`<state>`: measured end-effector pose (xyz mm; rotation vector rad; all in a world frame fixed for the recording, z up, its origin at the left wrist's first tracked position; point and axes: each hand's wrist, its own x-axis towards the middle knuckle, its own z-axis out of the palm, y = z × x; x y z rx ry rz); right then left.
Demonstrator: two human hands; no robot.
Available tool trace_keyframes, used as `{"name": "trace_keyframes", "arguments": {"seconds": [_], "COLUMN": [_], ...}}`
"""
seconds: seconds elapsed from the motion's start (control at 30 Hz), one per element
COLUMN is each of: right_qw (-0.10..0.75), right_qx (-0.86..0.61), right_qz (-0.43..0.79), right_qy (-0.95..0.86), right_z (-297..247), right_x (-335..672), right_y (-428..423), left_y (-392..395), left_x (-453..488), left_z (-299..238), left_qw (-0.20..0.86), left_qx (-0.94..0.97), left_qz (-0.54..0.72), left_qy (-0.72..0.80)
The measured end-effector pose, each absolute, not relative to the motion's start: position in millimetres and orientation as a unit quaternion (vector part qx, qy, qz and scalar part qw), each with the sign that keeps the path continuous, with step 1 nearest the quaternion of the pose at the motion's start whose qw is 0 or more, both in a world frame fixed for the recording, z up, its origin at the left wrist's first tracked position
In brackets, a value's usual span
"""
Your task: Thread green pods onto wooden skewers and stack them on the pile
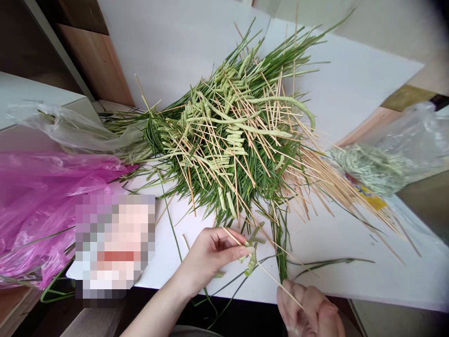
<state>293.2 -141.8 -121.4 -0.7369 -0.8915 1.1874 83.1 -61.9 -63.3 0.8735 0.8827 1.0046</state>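
My left hand (213, 255) is closed, pinching a folded length of pale green long bean (251, 264) between thumb and fingers. A thin bamboo skewer (271, 276) runs through or along the bean; exactly where it pierces is hidden by my fingertips. At the lower right, the curled fingers of my right hand (308, 309) close on the other end of that skewer. Beyond both hands lies a big heap of skewers threaded with cut bean pieces (234, 140), resting on long green grass-like stalks (259, 173). A few long whole beans (242, 124) lie across the top.
Loose bare skewers (343, 182) fan out on the right of the white table (351, 281). A clear bag with pale green strands (372, 166) stands behind them. Pink plastic (52, 187) and a clear bag (94, 131) cover the left. A blurred-out patch (115, 248) is near the front edge.
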Motion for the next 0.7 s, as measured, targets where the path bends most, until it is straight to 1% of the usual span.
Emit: {"name": "trace_keyframes", "arguments": {"seconds": [0.1, 0.27, 0.37, 0.43, 0.53, 0.7], "right_qw": [0.686, 0.709, 0.706, 0.705, 0.705, 0.708], "right_qx": [-0.337, -0.381, -0.398, -0.398, -0.396, -0.391], "right_qz": [0.529, 0.497, 0.489, 0.488, 0.49, 0.489], "right_qy": [-0.37, -0.324, -0.321, -0.327, -0.326, -0.327], "right_z": [-113.0, -96.2, -93.5, -94.8, -98.4, -102.6], "right_x": [297.8, 308.0, 309.6, 309.5, 309.3, 311.2], "right_y": [-136.2, -130.1, -128.4, -128.1, -128.9, -130.4], "left_y": [-59.1, -58.6, -62.3, -64.5, -66.4, -62.9], "left_x": [67.5, 36.0, 34.0, 37.0, 40.2, 36.3], "left_z": [-59.2, -44.7, -42.0, -43.9, -48.0, -50.6], "left_qw": [0.649, 0.454, 0.398, 0.383, 0.389, 0.396], "left_qx": [0.486, 0.709, 0.759, 0.772, 0.773, 0.774], "left_qz": [0.404, 0.219, 0.142, 0.11, 0.085, 0.109], "left_qy": [0.423, 0.494, 0.496, 0.496, 0.493, 0.482]}}
